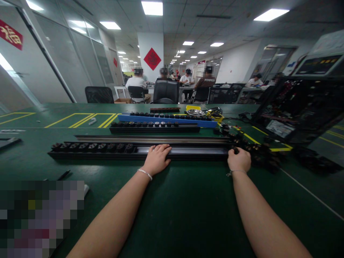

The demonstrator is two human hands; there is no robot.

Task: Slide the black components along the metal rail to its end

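Observation:
A long black channel (199,157) with a shiny inner floor lies across the green table (188,200). Its left half holds a row of several small black round-topped parts (102,147). My left hand (157,158) rests over the channel just right of that row, fingers stretched out across it. At the channel's right end, my right hand (239,160) is closed in a pinch on a small black part (235,150), whose shape is mostly hidden. A loose pile of similar black parts (268,159) lies right beside this hand.
Behind lie another channel (150,139), a filled black tray (156,129), a blue tray (172,121) and a yellow container (192,107). A dark open-fronted rack (292,107) stands at right. A blurred flat object (45,218) lies front left. Several people sit far back.

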